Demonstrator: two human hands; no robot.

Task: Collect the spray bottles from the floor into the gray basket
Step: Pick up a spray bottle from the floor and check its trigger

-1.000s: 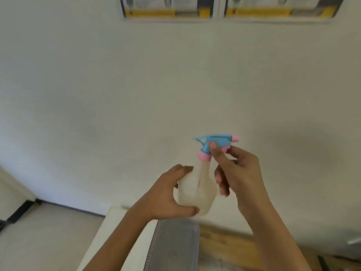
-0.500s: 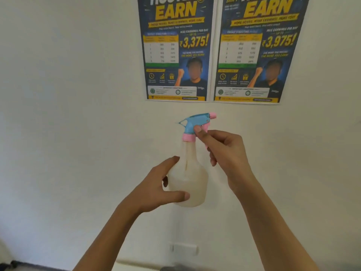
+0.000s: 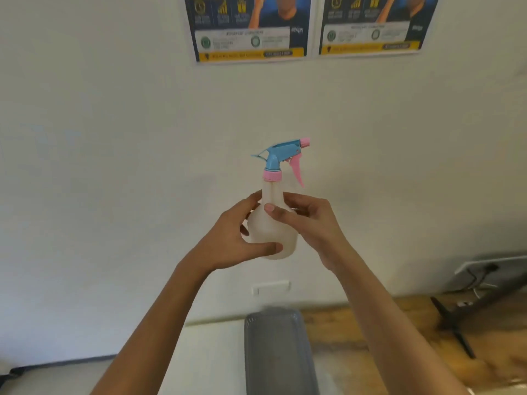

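Two posters (image 3: 251,29) on a white wall (image 3: 114,138), wooden floor (image 3: 399,323) below.

Below my arms, a white table (image 3: 212,357) stood against the wall. A gray basket (image 3: 281,352) rested directly on it, near its right edge. To the right lay a wooden floor (image 3: 385,332), on which a black stand (image 3: 456,326) stood.

Both arms extended forward and up, forearms bare, converging at center of view. Left hand (image 3: 228,238): thumb wrapped across the front low on the spray bottle (image 3: 273,223), fingers curled behind its left side, index tip up near the neck. Right hand (image 3: 310,223): thumb pressed on the front shoulder of the bottle, fingers curled around the right side. Wrists roughly level, palms facing each other, bottle upright between them.
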